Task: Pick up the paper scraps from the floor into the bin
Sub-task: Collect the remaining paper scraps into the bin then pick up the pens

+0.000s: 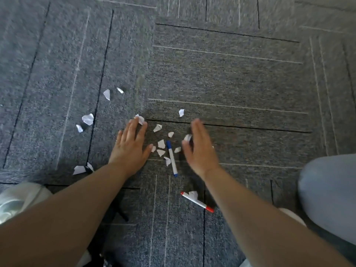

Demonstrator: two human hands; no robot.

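Observation:
Several white paper scraps lie scattered on the grey carpet. A cluster of scraps (pixel 161 144) sits between my two hands. My left hand (pixel 131 145) lies flat with straight fingers, its fingertips touching a crumpled scrap (pixel 140 119). My right hand (pixel 198 147) stands on edge, fingers straight, with a scrap (pixel 187 137) against its palm side. More scraps lie further left, one at the upper left (pixel 88 119) and one by my left forearm (pixel 79 169). No bin is in view.
A blue-capped marker (pixel 172 158) lies among the central scraps. A red-capped marker (pixel 196 201) lies nearer me with a scrap (pixel 193 194) on it. My knee in grey trousers (pixel 327 193) is at the right, a pale shoe (pixel 17 199) at the left.

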